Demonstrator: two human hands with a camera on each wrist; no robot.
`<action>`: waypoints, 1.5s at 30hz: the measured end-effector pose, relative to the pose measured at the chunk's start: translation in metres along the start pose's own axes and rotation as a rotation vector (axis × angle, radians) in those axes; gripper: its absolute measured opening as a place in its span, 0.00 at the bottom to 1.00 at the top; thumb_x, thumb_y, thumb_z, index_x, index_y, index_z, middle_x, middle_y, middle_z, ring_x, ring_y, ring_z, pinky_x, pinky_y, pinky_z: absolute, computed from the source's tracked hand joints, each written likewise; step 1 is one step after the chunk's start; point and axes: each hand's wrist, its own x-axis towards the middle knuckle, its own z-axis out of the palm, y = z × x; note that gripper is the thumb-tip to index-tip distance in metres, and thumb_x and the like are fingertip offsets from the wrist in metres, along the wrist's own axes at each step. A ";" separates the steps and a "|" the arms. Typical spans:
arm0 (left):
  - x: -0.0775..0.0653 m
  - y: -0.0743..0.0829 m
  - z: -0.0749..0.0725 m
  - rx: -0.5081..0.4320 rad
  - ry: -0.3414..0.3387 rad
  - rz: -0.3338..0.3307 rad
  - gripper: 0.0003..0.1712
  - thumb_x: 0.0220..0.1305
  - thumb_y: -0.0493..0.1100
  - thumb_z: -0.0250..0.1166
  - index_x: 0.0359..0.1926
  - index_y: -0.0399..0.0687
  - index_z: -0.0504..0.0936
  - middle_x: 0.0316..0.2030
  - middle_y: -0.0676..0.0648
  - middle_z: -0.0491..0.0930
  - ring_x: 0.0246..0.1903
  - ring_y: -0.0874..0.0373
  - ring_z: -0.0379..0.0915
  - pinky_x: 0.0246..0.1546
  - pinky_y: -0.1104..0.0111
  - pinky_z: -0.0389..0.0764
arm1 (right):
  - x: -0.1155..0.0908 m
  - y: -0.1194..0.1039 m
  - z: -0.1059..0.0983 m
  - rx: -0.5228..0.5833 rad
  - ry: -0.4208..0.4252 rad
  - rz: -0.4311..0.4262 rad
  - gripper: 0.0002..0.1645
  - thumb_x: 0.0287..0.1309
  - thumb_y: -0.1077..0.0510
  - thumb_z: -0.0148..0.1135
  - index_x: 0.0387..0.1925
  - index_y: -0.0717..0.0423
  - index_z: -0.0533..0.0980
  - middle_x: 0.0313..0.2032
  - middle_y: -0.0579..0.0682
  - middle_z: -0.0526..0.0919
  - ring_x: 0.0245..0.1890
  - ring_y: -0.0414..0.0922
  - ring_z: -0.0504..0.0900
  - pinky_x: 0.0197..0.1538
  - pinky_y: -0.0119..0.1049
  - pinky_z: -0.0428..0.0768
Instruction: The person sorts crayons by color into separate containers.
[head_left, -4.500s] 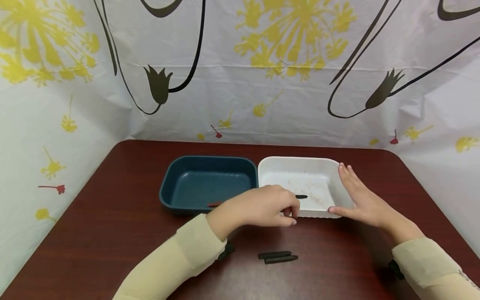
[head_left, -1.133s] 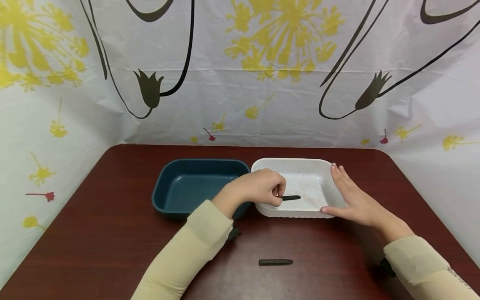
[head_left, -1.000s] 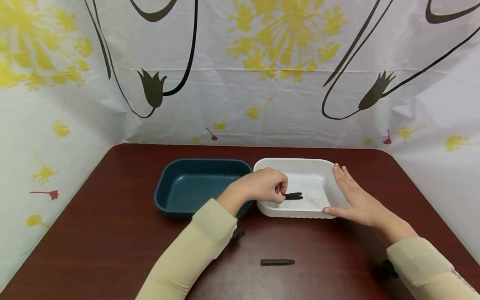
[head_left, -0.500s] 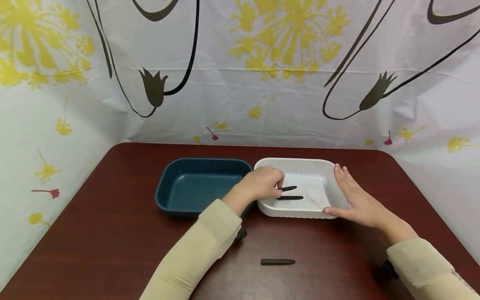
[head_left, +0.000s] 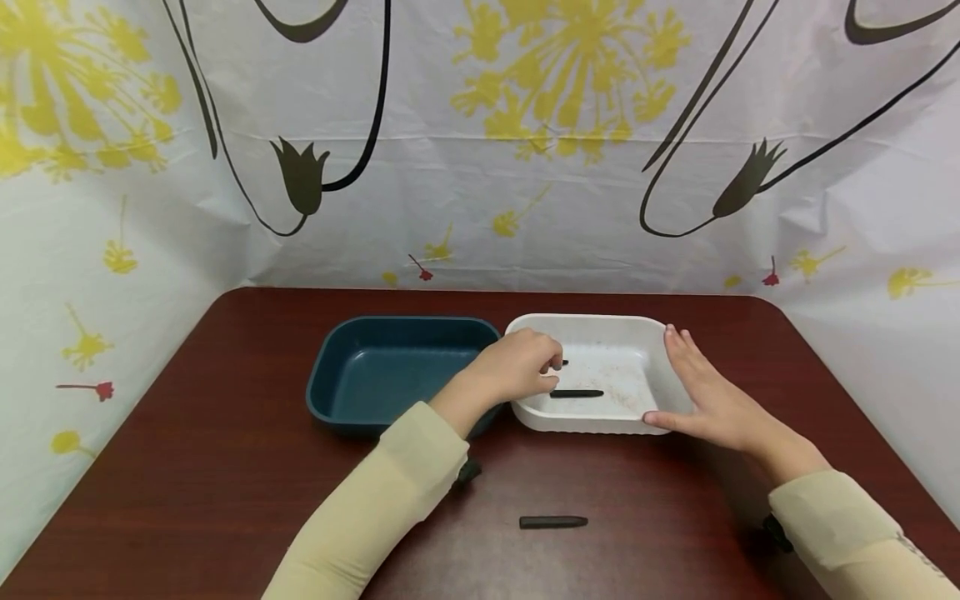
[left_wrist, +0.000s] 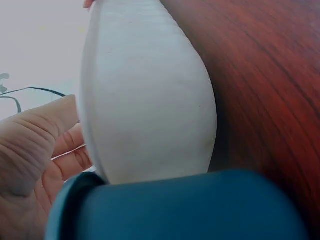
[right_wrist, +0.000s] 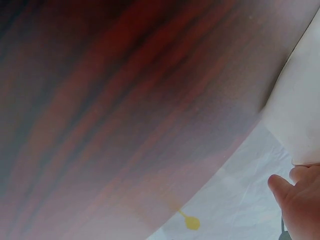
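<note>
My left hand (head_left: 517, 364) reaches over the near left part of the white tray (head_left: 603, 425), its thumb and fingers spread with a gap between them. Inside lies a black crayon (head_left: 577, 393), just right of the thumb. Past the fingertips shows only the tip of a second black crayon (head_left: 566, 362); the rest is hidden behind the hand. In the left wrist view, the left hand (left_wrist: 37, 155) is beyond the tray's rim. With straight fingers, my right hand (head_left: 720, 408) rests along the tray's right end, thumb at the front rim. A third black crayon (head_left: 553, 522) lies on the table.
A dark blue tray (head_left: 405, 318) stands left of the white one, close against it, its front right part covered by the left arm. Both sit on a red-brown table (head_left: 187, 467). A patterned white sheet (head_left: 450, 167) hangs behind and at the sides.
One of two black crayons on the table has gone into the white tray in my left hand. Its thumb and fingers have since parted, and the crayon lies farther back. The right hand stays put.
</note>
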 end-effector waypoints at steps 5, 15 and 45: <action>-0.010 0.002 -0.003 0.005 -0.009 0.020 0.13 0.68 0.43 0.62 0.49 0.45 0.86 0.41 0.49 0.85 0.37 0.61 0.75 0.41 0.72 0.78 | -0.001 0.001 0.001 0.006 0.001 -0.011 0.69 0.55 0.42 0.71 0.78 0.62 0.35 0.79 0.58 0.32 0.80 0.52 0.27 0.78 0.36 0.31; -0.032 0.008 -0.012 0.023 0.009 0.098 0.12 0.69 0.43 0.62 0.48 0.45 0.86 0.41 0.49 0.84 0.38 0.60 0.74 0.39 0.72 0.77 | -0.001 0.001 0.002 -0.001 0.002 -0.006 0.69 0.55 0.42 0.70 0.78 0.62 0.34 0.79 0.57 0.32 0.80 0.52 0.27 0.78 0.36 0.31; -0.080 0.036 0.017 0.156 -0.117 0.347 0.08 0.67 0.48 0.65 0.43 0.54 0.86 0.37 0.58 0.82 0.36 0.69 0.72 0.33 0.82 0.71 | -0.001 0.001 0.002 -0.002 0.000 0.005 0.69 0.56 0.41 0.70 0.78 0.61 0.34 0.79 0.56 0.31 0.80 0.52 0.27 0.77 0.33 0.30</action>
